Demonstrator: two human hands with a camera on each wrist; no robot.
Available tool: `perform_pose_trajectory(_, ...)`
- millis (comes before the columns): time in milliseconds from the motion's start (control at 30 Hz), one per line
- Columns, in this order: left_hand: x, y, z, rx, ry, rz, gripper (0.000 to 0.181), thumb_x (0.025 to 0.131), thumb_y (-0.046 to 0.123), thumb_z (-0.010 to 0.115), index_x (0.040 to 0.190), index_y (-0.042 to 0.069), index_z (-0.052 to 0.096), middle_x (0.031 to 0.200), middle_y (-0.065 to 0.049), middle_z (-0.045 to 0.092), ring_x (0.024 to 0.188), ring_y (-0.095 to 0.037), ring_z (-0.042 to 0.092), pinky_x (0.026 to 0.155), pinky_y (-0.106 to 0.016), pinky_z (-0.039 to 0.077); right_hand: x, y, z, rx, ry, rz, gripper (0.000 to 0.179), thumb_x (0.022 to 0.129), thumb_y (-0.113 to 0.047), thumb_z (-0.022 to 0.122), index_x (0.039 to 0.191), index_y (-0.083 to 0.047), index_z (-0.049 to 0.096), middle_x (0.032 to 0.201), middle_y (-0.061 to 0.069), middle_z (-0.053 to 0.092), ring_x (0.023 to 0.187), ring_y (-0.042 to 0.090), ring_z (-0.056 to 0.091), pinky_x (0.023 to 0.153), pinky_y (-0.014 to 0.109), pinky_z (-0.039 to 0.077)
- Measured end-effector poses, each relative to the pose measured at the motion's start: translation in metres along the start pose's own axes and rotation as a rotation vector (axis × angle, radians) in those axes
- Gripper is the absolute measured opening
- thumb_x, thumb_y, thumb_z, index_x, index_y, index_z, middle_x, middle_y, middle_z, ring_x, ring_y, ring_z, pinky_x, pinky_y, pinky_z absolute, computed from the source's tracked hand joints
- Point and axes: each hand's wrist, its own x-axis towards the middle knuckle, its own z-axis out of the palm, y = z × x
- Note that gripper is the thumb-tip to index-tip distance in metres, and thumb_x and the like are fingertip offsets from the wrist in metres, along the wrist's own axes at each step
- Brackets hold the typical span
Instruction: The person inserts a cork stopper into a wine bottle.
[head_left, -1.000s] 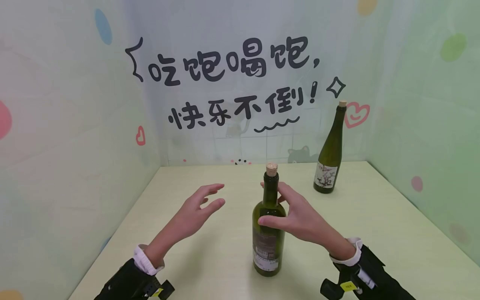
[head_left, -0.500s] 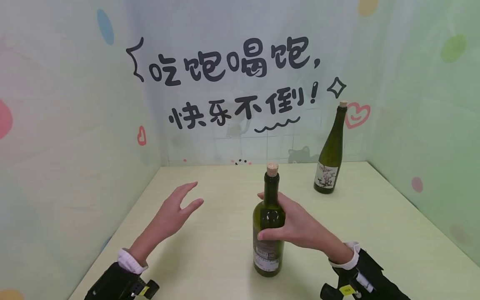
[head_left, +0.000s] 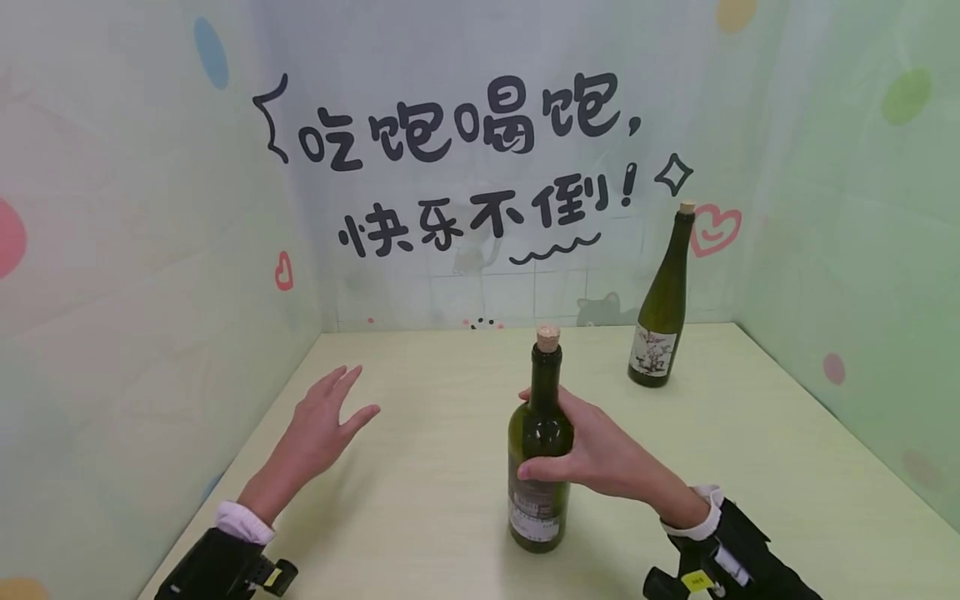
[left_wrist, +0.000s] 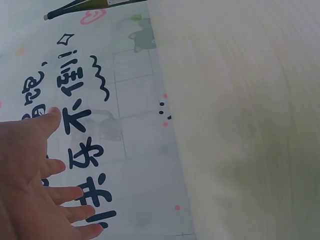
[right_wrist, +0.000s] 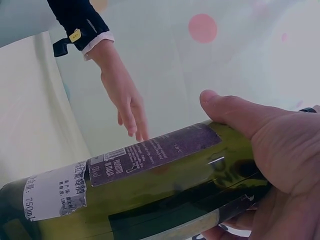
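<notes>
A green wine bottle (head_left: 537, 517) with a cork (head_left: 548, 338) in its mouth stands upright on the table, its dark and white labels facing me. My right hand (head_left: 611, 454) grips it around the upper body, thumb across the near side and fingers curled behind, partly hidden by the glass. The right wrist view shows the same wine bottle (right_wrist: 165, 160) close up, held between thumb and fingers. Off to the left, my left hand (head_left: 315, 429) hovers above the table with its fingers extended and spread. Nothing lies in that left hand (left_wrist: 35, 185).
A second, slimmer green bottle (head_left: 660, 333), corked, with a blossom-pattern label, stands at the back right of the pale table (head_left: 442, 500). Side walls (head_left: 847, 275) and a back wall (head_left: 450, 292) with dark lettering enclose the table.
My left hand has moved left, away from the bottle, its fingers spreading. The right hand has lowered slightly and closed around the bottle, which has barely shifted.
</notes>
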Motion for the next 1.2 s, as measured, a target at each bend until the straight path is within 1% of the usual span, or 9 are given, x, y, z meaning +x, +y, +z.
perform_pose_trajectory(100, 0.000, -0.007, 0.000, 0.030, 0.005, -0.002, 0.078, 0.091, 0.051, 0.056, 0.149, 0.003, 0.036, 0.147, -0.027, 0.033, 0.133, -0.046, 0.030, 0.097, -0.068, 0.025, -0.001, 0.003, -0.003, 0.008, 0.008, -0.002, 0.081, 0.072, -0.039, 0.082, 0.140, -0.020, 0.042, 0.124, -0.002, 0.056, 0.104, 0.019, 0.059, 0.083, 0.036, 0.050)
perform_pose_trajectory(267, 0.001, -0.019, -0.002, 0.061, -0.014, -0.040, 0.079, 0.091, 0.047, 0.059, 0.150, 0.002, 0.032, 0.149, -0.028, 0.028, 0.133, -0.048, 0.028, 0.097, -0.069, 0.024, -0.004, 0.008, -0.010, -0.008, 0.035, 0.028, 0.080, 0.071, -0.039, 0.082, 0.139, -0.025, 0.043, 0.123, -0.003, 0.056, 0.103, 0.020, 0.059, 0.082, 0.036, 0.050)
perform_pose_trajectory(467, 0.002, -0.029, -0.007, 0.082, -0.019, -0.073, 0.079, 0.090, 0.039, 0.063, 0.150, 0.000, 0.030, 0.149, -0.030, 0.026, 0.133, -0.051, 0.027, 0.097, -0.071, 0.020, -0.007, 0.015, -0.021, -0.020, 0.059, 0.039, 0.079, 0.071, -0.041, 0.081, 0.138, -0.024, 0.043, 0.121, 0.000, 0.057, 0.102, 0.022, 0.060, 0.080, 0.037, 0.051)
perform_pose_trajectory(600, 0.003, -0.033, -0.010, 0.082, -0.029, -0.089, 0.080, 0.090, 0.041, 0.062, 0.150, -0.001, 0.029, 0.149, -0.031, 0.025, 0.133, -0.052, 0.026, 0.097, -0.072, 0.019, -0.008, 0.021, -0.030, -0.036, 0.084, 0.047, 0.077, 0.071, -0.043, 0.081, 0.136, -0.026, 0.043, 0.120, 0.000, 0.057, 0.100, 0.021, 0.061, 0.080, 0.036, 0.051)
perform_pose_trajectory(833, 0.002, -0.039, -0.010, 0.082, -0.046, -0.106, 0.081, 0.091, 0.043, 0.061, 0.150, -0.002, 0.028, 0.148, -0.033, 0.025, 0.132, -0.052, 0.025, 0.096, -0.071, 0.020, -0.011, 0.032, -0.048, -0.076, 0.095, 0.057, 0.078, 0.075, -0.042, 0.079, 0.139, -0.018, 0.041, 0.122, 0.008, 0.057, 0.101, 0.025, 0.060, 0.081, 0.041, 0.051)
perform_pose_trajectory(967, 0.002, -0.042, -0.009, 0.084, -0.044, -0.109, 0.083, 0.091, 0.044, 0.061, 0.151, -0.003, 0.026, 0.148, -0.033, 0.025, 0.132, -0.052, 0.025, 0.096, -0.071, 0.020, -0.015, 0.038, -0.055, -0.092, 0.111, 0.082, 0.079, 0.074, -0.043, 0.079, 0.140, -0.019, 0.041, 0.124, 0.006, 0.056, 0.102, 0.025, 0.059, 0.082, 0.042, 0.051)
perform_pose_trajectory(1100, 0.001, -0.046, -0.010, 0.080, -0.044, -0.107, 0.085, 0.090, 0.043, 0.061, 0.151, -0.003, 0.025, 0.148, -0.034, 0.024, 0.132, -0.053, 0.025, 0.095, -0.071, 0.021, -0.017, 0.045, -0.065, -0.130, 0.142, 0.093, 0.081, 0.072, -0.047, 0.079, 0.139, -0.020, 0.042, 0.126, 0.004, 0.054, 0.104, 0.026, 0.058, 0.082, 0.043, 0.051)
perform_pose_trajectory(1200, 0.000, -0.048, -0.011, 0.079, -0.057, -0.111, 0.084, 0.090, 0.041, 0.062, 0.151, -0.003, 0.024, 0.148, -0.034, 0.023, 0.132, -0.053, 0.023, 0.094, -0.071, 0.020, -0.018, 0.050, -0.072, -0.144, 0.155, 0.094, 0.081, 0.073, -0.046, 0.078, 0.140, -0.018, 0.042, 0.128, 0.007, 0.053, 0.105, 0.028, 0.058, 0.082, 0.047, 0.050)
